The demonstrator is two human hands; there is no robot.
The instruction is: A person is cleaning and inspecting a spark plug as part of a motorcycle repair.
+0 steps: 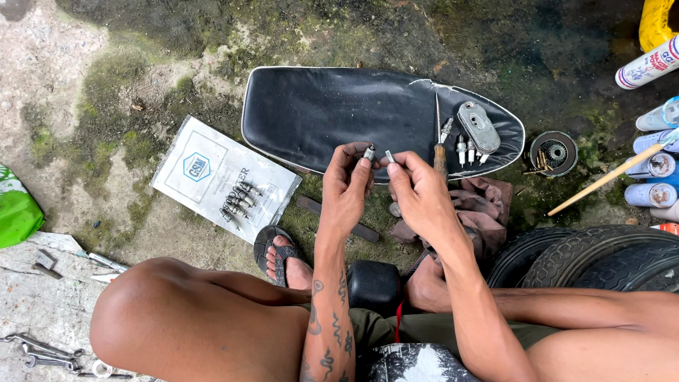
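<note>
Pinching small metal part (368,153) in left hand (346,187) fingertips, right hand (417,191) alongside.

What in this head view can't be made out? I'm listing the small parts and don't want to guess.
- Small metal part in the left hand: too small, half covered by fingertips.
- Thin metal piece in the right hand: too small to identify.
- Spray cans: cut off by the right edge.
- Green bag: cut off by the left edge.
- Rag: partly hidden by the right hand.
</note>
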